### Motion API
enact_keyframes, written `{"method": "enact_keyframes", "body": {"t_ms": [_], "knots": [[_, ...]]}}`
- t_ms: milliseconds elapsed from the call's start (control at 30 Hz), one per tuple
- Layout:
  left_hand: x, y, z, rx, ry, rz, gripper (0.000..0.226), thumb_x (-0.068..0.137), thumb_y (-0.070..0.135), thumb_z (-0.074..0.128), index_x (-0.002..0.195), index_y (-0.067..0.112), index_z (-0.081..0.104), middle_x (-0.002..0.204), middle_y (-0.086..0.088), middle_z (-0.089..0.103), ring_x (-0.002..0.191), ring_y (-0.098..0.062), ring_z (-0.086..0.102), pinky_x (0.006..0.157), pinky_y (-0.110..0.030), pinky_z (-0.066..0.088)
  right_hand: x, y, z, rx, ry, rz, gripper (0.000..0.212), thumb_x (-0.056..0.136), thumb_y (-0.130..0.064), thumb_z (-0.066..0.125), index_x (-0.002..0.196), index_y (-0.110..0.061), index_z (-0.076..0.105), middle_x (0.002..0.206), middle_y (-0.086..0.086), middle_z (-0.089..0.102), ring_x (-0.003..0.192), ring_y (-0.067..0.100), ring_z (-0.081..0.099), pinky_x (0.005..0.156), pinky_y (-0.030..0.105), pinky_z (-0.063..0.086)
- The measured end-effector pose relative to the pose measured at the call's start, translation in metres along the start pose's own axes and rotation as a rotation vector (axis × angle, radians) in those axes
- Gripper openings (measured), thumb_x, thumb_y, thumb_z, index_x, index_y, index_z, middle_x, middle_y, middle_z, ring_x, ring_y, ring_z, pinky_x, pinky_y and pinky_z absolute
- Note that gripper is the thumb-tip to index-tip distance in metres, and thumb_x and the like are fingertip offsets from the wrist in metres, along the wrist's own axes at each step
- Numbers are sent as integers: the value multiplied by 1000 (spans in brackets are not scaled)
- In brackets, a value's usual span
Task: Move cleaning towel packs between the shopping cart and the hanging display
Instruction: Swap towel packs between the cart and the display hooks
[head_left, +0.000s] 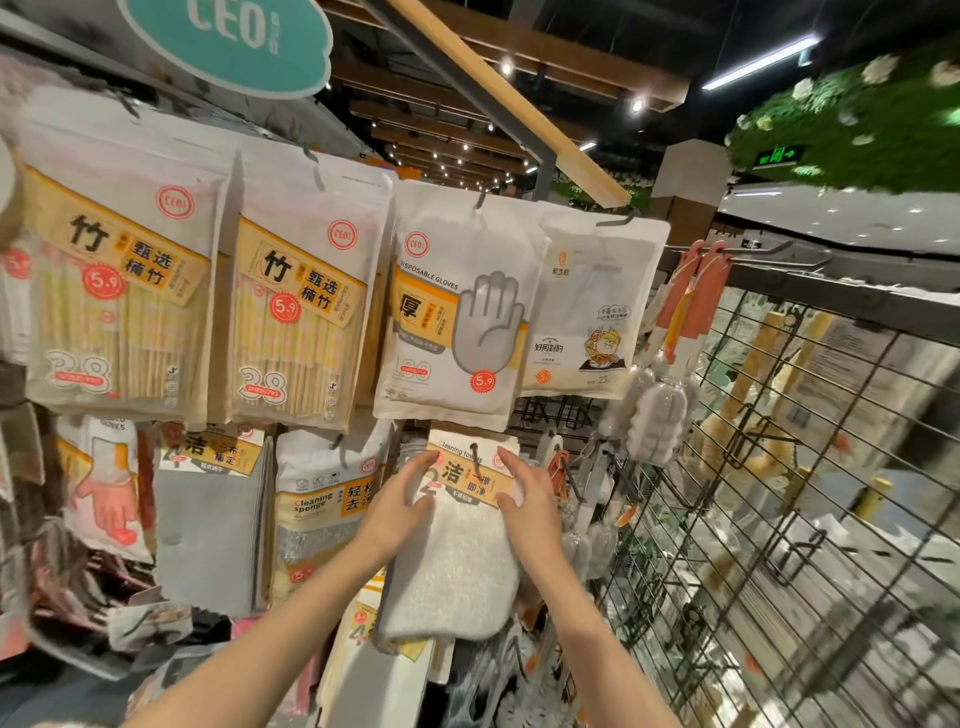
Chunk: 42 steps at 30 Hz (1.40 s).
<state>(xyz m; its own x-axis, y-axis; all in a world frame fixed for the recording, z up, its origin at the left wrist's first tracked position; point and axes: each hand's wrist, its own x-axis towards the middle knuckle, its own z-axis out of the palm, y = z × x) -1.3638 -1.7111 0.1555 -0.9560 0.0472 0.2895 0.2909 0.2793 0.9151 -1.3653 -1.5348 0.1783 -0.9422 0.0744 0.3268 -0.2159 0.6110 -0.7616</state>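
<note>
White cleaning towel pack (457, 551) hangs on a hook (474, 450) of the hanging display (571, 415), lower row, just under the disposable gloves pack (457, 312) and right of the cleaning sponge pack (324, 509). Left hand (400, 506) and right hand (530, 501) flank its card header, fingers spread apart, tips touching or nearly touching the header edges, not clamped. Can't tell if it's going on or coming off. Risk: header hole snags or tears on the hook if pulled at an angle; a loose hold lets the pack drop; gloves pack above may get knocked. Cart not in view. Wire grid panel (779, 493) at right with hanging brushes (660, 415); shop aisle, dark ceiling, spotlights, packed pegs.
</note>
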Motion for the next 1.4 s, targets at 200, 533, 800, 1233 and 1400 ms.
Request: {"method": "enact_keyframes", "body": {"t_ms": [200,533,800,1233,1400], "knots": [[17,-4,-4,73,-108,-6,78,83,-8,54,143,35,29,148,11,32,125,0,29,96,-19,34,16,9,6,-147,-51,2,69,88,-4,56,141,-42,33,133,-6,34,87,5,46,74,25,53],[26,1,-4,146,-155,-67,76,85,-4,57,147,29,27,150,2,35,135,-16,34,97,-20,33,22,14,-1,-240,-139,52,68,86,-14,61,144,-34,31,138,3,26,95,9,40,83,22,43],[8,4,5,413,-75,-140,60,86,18,61,139,33,37,138,-15,38,123,-33,45,104,-39,39,1,9,-17,-300,-192,24,59,92,-34,55,145,-31,29,153,-1,12,141,23,15,109,41,28],[-133,29,-53,873,157,-193,51,86,38,55,135,37,40,138,3,46,115,-20,55,85,-40,52,-88,-34,25,-271,-395,-472,53,92,-42,51,141,-27,36,144,-4,39,136,15,27,111,38,29],[-225,32,-107,924,346,-371,50,87,37,52,136,39,37,135,5,47,113,-18,54,76,-33,48,-147,-77,77,-245,-543,-653,56,91,-46,50,142,-26,36,147,-2,38,138,17,27,113,42,25]]}}
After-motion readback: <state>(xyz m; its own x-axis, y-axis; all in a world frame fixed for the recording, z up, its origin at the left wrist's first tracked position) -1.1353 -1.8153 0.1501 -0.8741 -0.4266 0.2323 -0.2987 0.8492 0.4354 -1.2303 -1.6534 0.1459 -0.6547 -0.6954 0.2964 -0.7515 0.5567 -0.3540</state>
